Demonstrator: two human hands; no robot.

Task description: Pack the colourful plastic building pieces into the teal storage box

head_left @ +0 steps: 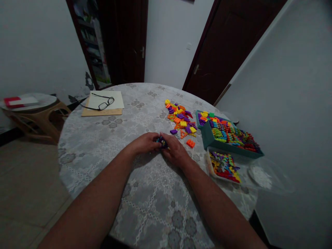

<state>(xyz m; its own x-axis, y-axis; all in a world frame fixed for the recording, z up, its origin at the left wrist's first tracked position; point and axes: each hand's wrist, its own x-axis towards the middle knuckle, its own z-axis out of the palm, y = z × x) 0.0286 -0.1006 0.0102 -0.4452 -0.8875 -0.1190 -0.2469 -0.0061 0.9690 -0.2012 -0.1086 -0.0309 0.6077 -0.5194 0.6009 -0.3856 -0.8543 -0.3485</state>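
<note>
Both hands meet over the middle of the round table [145, 207], around a small dark purple toy building piece [163, 142] with bits of blue and yellow on it. My left hand [146, 143] pinches it from the left side. From the right, my right hand [175, 151] grips the same piece, its fingers closed. Much of the piece is hidden by the fingers. Just beyond my right hand lies a loose pile of plastic building pieces [183, 121] in orange, yellow and purple. An orange piece [190, 143] lies apart, close to my right hand.
At the right stand a teal box [207, 136] heaped with colourful pieces and a clear plastic tub [210, 169] of smaller pieces. A clear lid [280, 178] lies beyond the tub. Glasses [103, 106] rest on papers [118, 98] at the far left. A stool [49, 121] stands left of the table.
</note>
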